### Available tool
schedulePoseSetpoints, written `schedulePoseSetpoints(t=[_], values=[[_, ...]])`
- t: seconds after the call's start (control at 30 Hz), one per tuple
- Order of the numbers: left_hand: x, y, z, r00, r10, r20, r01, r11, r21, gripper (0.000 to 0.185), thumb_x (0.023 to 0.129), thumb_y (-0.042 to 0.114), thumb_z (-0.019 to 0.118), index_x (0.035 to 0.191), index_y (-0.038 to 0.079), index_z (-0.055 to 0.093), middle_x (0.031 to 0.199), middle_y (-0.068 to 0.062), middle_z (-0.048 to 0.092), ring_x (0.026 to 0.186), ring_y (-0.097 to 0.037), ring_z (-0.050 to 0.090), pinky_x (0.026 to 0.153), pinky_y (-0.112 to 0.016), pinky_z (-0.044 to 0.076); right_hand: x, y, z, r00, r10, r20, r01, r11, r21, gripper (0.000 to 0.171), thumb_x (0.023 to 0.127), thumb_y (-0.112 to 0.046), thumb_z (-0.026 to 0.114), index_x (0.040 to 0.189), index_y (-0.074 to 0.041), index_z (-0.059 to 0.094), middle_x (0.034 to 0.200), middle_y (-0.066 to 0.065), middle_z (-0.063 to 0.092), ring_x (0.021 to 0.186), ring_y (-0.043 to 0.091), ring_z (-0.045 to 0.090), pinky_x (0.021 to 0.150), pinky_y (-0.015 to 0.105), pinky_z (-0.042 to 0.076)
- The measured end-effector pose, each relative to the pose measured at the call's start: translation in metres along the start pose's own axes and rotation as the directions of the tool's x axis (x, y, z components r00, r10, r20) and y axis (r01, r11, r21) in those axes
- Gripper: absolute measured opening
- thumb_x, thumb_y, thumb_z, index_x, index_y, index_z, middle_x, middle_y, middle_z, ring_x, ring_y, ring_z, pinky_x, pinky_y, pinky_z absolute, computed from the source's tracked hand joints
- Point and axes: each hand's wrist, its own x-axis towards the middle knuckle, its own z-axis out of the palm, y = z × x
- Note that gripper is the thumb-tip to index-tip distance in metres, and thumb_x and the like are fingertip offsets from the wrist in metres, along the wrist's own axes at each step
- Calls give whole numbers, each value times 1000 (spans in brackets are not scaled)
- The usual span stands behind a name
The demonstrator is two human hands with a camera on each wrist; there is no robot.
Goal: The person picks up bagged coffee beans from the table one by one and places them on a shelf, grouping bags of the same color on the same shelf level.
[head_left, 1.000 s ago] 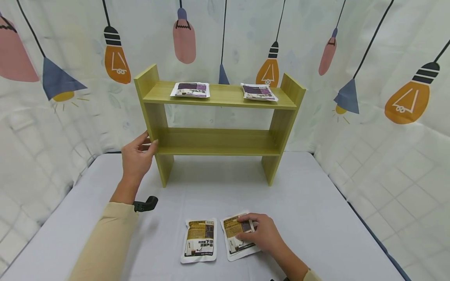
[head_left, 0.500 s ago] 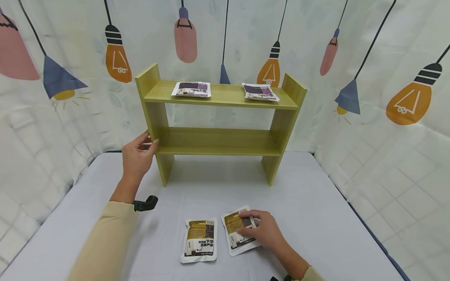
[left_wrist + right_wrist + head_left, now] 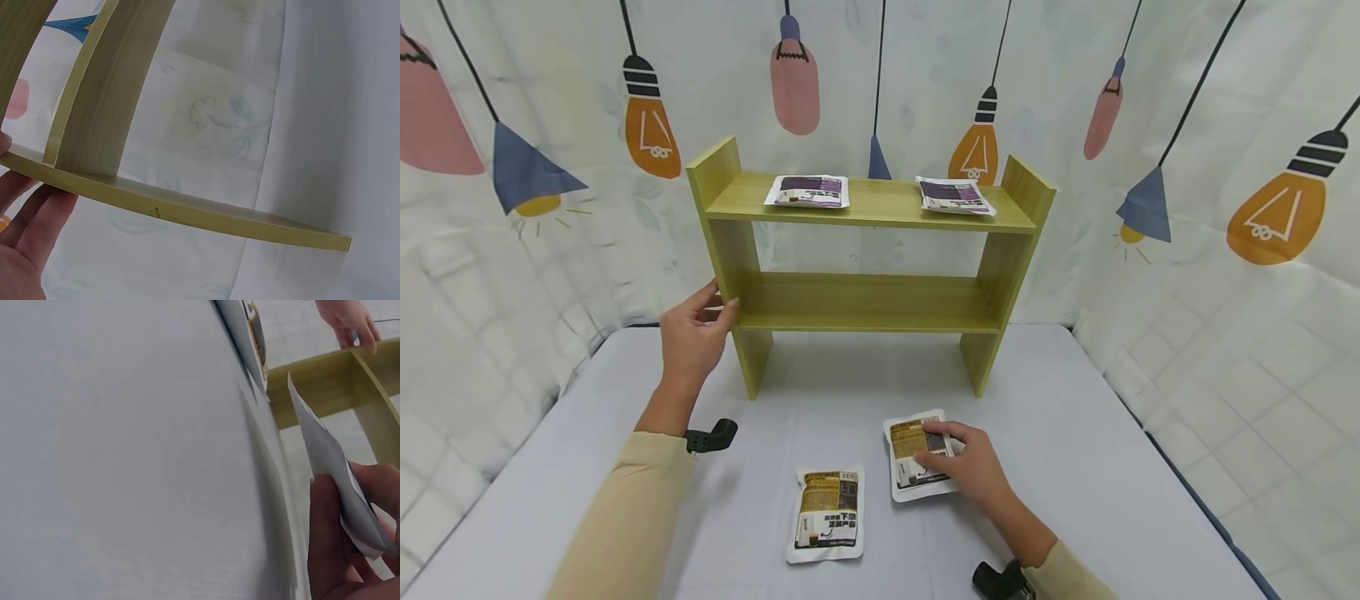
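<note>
A two-tier yellow-green wooden shelf [image 3: 872, 312] stands at the back of the table. My left hand [image 3: 694, 333] grips its left side panel at the lower tier, thumb on the inner side; the left wrist view shows fingers [image 3: 47, 219] against the panel's outer face. In my right hand [image 3: 973, 467] is a white pouch with a brown-and-gold label [image 3: 910, 454], pinched by its right edge between thumb and fingers. The right wrist view shows this pouch [image 3: 331, 462] edge-on, raised off the table. A matching pouch [image 3: 827, 517] lies flat on the table to its left.
Two pouches with purple labels, a left one [image 3: 808, 192] and a right one [image 3: 955, 197], lie on the upper tier. White cloth covers the table [image 3: 820, 417]. A patterned curtain [image 3: 715, 83] hangs behind the shelf and along both sides.
My right hand has lifted the brown-and-gold pouch and carried it forward toward the shelf, slightly right, straightening it a little. The left hand keeps its place on the side panel.
</note>
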Motion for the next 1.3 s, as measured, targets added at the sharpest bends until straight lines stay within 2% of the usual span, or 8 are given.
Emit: schedulePoseSetpoints(t=[0.17,0.33,0.43,0.67,0.87,1.0,1.17,1.3], values=[[0,1,-1,1000,-6,-4,6,1000,2,45,100,31,65,145,26,59,127,-14,73,101,-35,72,70,-1,47,5,-4,-2,1000,15,-18,-14,1000,28,46,76,-25,92,119,-28,77,142,7,64,133,28,55,115,56,40],[0,0,-1,1000,10,-4,-10,1000,-7,45,100,29,67,144,26,61,125,-14,74,99,-36,73,71,-1,47,8,-11,-7,1000,20,-23,-18,998,63,48,77,-24,91,123,-27,76,146,9,60,136,31,51,115,56,39],[-1,0,-1,1000,14,-1,-14,1000,-13,45,99,29,67,143,26,61,123,-14,74,99,-36,73,70,-1,47,11,-16,-11,999,32,-27,-30,996,80,49,78,-22,90,124,-27,75,149,9,58,136,30,50,110,48,43],[-1,-1,-1,1000,10,1,-10,1000,-15,45,99,29,67,144,26,60,123,-15,74,97,-34,73,69,-1,48,18,-24,-17,998,50,-29,-44,984,173,54,79,-14,88,129,-23,73,156,12,49,126,28,54,84,24,52],[0,-2,-1,1000,28,-10,-28,999,-14,44,98,23,68,142,24,63,118,-16,76,85,-1,68,68,-3,49,20,-32,-18,999,24,40,-36,946,324,60,82,-3,83,138,-14,67,149,16,51,101,24,69,75,24,59],[0,-2,-2,999,30,-10,-31,999,-25,44,98,22,69,142,24,63,117,-16,76,82,14,60,68,-3,50,23,-37,-21,999,4,40,-17,945,326,60,83,-3,82,139,-15,66,145,16,54,95,19,71,74,24,60],[0,-1,-2,1000,24,-6,-24,999,-34,44,98,23,68,142,25,63,119,-16,75,83,10,61,67,-4,50,27,-46,-29,1000,-10,23,2,945,328,60,84,-4,81,141,-16,64,145,16,53,97,19,71,75,23,60],[0,-2,-2,1000,22,-3,-22,999,-29,45,98,23,69,143,25,62,120,-15,75,86,-6,70,67,-4,51,29,-53,-37,1000,-13,26,3,942,335,63,85,-5,80,144,-18,61,149,14,50,112,22,66,80,22,60]])
